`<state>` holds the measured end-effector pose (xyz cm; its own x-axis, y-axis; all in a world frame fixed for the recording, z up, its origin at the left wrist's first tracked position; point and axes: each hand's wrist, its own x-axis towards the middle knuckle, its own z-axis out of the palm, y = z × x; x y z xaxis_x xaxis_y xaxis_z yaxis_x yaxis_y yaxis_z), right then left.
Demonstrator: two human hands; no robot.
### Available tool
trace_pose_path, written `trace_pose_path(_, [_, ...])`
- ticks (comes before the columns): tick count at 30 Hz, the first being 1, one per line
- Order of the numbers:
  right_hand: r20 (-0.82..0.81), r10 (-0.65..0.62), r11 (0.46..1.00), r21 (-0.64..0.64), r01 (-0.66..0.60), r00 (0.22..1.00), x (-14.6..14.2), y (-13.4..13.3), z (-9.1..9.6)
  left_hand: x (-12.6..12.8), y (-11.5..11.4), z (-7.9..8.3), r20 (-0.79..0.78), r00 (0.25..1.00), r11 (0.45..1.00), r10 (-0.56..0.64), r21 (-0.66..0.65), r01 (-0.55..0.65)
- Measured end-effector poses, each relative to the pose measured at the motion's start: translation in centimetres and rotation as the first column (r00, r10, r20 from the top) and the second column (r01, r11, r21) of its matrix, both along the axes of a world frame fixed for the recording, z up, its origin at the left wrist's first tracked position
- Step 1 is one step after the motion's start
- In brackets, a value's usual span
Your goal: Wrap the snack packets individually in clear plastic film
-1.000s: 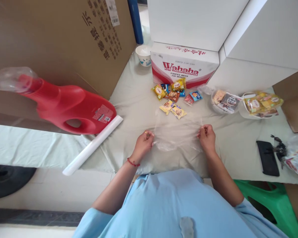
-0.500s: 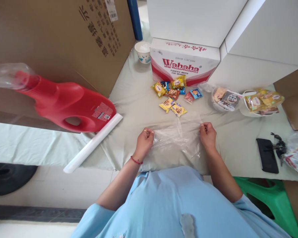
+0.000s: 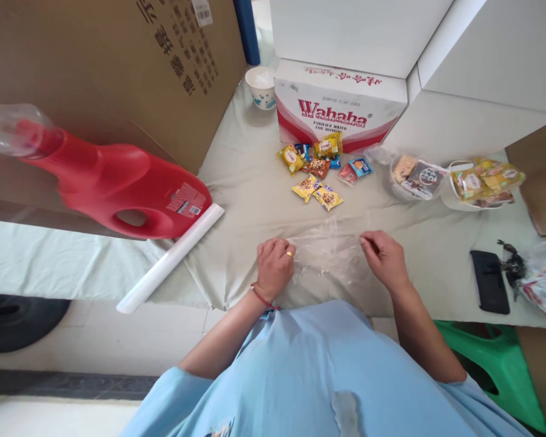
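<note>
A crumpled sheet of thin clear plastic film [image 3: 330,252] lies on the cloth-covered table between my hands, close to my body. My left hand [image 3: 275,264], with a ring and a red bracelet, is palm down with its fingers curled on the film's left edge. At the right edge, my right hand [image 3: 384,258] pinches the film between thumb and fingertips. Just beyond the film are two yellow snack packets [image 3: 318,191]. Behind them sits a small pile of wrapped snacks [image 3: 317,167], with a blue and a red packet [image 3: 355,171] beside it.
A red jug [image 3: 131,188] and a white roll [image 3: 170,258] lie at left by a large cardboard box [image 3: 118,79]. A Wahaba-like printed carton [image 3: 341,109] and a paper cup [image 3: 261,88] stand behind. At right are snack-filled tubs [image 3: 416,177], a phone [image 3: 489,282] and keys [image 3: 512,264].
My left hand has turned palm down and moved slightly right along the film. My right hand has shifted a little, its fingers less curled. The film lies lower and more crumpled.
</note>
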<state>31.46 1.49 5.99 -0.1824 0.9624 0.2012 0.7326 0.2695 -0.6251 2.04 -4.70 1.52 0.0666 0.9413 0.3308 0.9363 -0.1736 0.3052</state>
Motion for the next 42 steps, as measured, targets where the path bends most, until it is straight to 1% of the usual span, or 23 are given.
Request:
trace_pose_path(1, [0.001,0.049,0.994,-0.099,-0.048,0.999,-0.6,-0.2,0.1,0.1,-0.1,-0.1,-0.026,0.997,0.997,-0.073,-0.029,0.072])
trace_pose_path(3, [0.036,0.071,0.961,-0.270,-0.058,0.997,-1.7,0.0,-0.5,0.1,-0.2,-0.5,-0.043,0.984,0.982,-0.171,-0.092,0.166])
trace_pose_path(6, [0.079,0.135,0.904,-0.417,-0.090,0.988,-3.2,1.4,-1.7,0.2,-0.2,-1.2,-0.010,0.978,0.964,-0.207,-0.174,0.202])
trace_pose_path(9, [-0.038,0.227,0.891,-0.396,-0.223,0.973,-4.1,3.5,-1.9,0.1,-0.4,-1.7,0.046,0.982,0.958,-0.184,-0.216,0.190])
trace_pose_path(11, [-0.108,0.218,0.905,-0.351,-0.242,0.970,-4.6,5.2,-1.3,0.0,-0.5,-1.8,0.061,0.983,0.959,-0.176,-0.217,0.185])
trace_pose_path(13, [-0.136,0.190,0.893,-0.388,-0.229,0.972,-5.3,7.0,-0.5,0.1,-0.5,-1.8,0.057,0.982,0.959,-0.182,-0.210,0.190])
trace_pose_path(14, [-0.158,0.175,0.868,-0.441,-0.228,0.972,-5.9,7.9,-0.1,0.1,-0.5,-1.7,0.053,0.981,0.958,-0.185,-0.212,0.192])
trace_pose_path(16, [-0.260,0.126,0.781,-0.569,-0.257,0.957,-7.4,9.5,0.4,0.3,-0.5,-1.6,0.050,0.982,0.954,-0.181,-0.232,0.188])
trace_pose_path(18, [-0.423,0.011,0.689,-0.654,-0.313,0.906,-9.5,10.8,0.4,0.5,-0.5,-1.5,0.066,0.985,0.949,-0.161,-0.264,0.173])
trace_pose_path(19, [-0.507,-0.067,0.663,-0.666,-0.341,0.859,-10.6,11.2,0.3,0.5,-0.6,-1.4,0.083,0.986,0.947,-0.143,-0.278,0.161])
trace_pose_path(20, [-0.583,-0.141,0.655,-0.661,-0.366,0.800,-11.7,11.5,0.2,0.5,-0.7,-1.3,0.105,0.987,0.946,-0.122,-0.290,0.148])
trace_pose_path(22, [-0.698,-0.239,0.679,-0.617,-0.398,0.675,-13.5,11.6,-0.2,0.4,-0.9,-1.2,0.157,0.985,0.945,-0.071,-0.307,0.117])
trace_pose_path(24, [-0.767,-0.218,0.728,-0.540,-0.423,0.603,-14.2,10.9,-0.4,0.0,-1.2,-1.0,0.189,0.982,0.943,-0.013,-0.323,0.075])
trace_pose_path(25, [-0.777,-0.169,0.760,-0.494,-0.422,0.606,-14.1,10.3,-0.5,-0.1,-1.3,-0.9,0.195,0.981,0.942,0.012,-0.331,0.054])
trace_pose_path(27, [-0.725,-0.052,0.846,-0.398,-0.356,0.687,-13.2,8.4,-0.5,-0.4,-1.4,-0.7,0.194,0.980,0.938,0.046,-0.346,0.024])
trace_pose_path(29, [-0.562,0.050,0.930,-0.275,-0.244,0.826,-11.8,5.9,-0.5,-0.5,-1.4,-0.7,0.200,0.978,0.935,0.054,-0.353,0.020])
trace_pose_path(31, [-0.341,0.190,0.956,-0.149,-0.253,0.921,-10.6,3.1,-1.0,-0.7,-1.1,-0.8,0.232,0.971,0.935,0.051,-0.352,0.035])
trace_pose_path(32, [-0.237,0.297,0.938,-0.109,-0.329,0.925,-10.3,1.7,-1.4,-0.9,-1.0,-0.9,0.261,0.964,0.936,0.054,-0.350,0.042])
trace_pose_path(33, [-0.144,0.416,0.898,-0.093,-0.431,0.898,-10.1,0.3,-2.0,-1.1,-0.8,-1.0,0.300,0.952,0.937,0.064,-0.347,0.046])
trace_pose_path(35, [-0.006,0.613,0.785,-0.104,-0.610,0.790,-10.2,-2.0,-3.1,-1.8,-0.3,-0.8,0.393,0.913,0.942,0.111,-0.333,0.029])
trace_pose_path(37, [0.091,0.705,0.708,-0.133,-0.693,0.703,-10.5,-3.6,-4.1,-2.4,0.1,0.1,0.442,0.875,0.951,0.197,-0.302,-0.062])
trace_pose_path(40, [0.177,0.728,0.685,-0.160,-0.711,0.662,-10.9,-4.6,-4.7,-2.2,0.5,2.5,0.391,0.874,0.955,0.288,-0.188,-0.230])
trace_pose_path(42, [0.188,0.724,0.689,-0.167,-0.705,0.663,-11.1,-4.7,-4.7,-1.0,0.7,4.0,0.374,0.904,0.977,0.205,-0.135,-0.166])
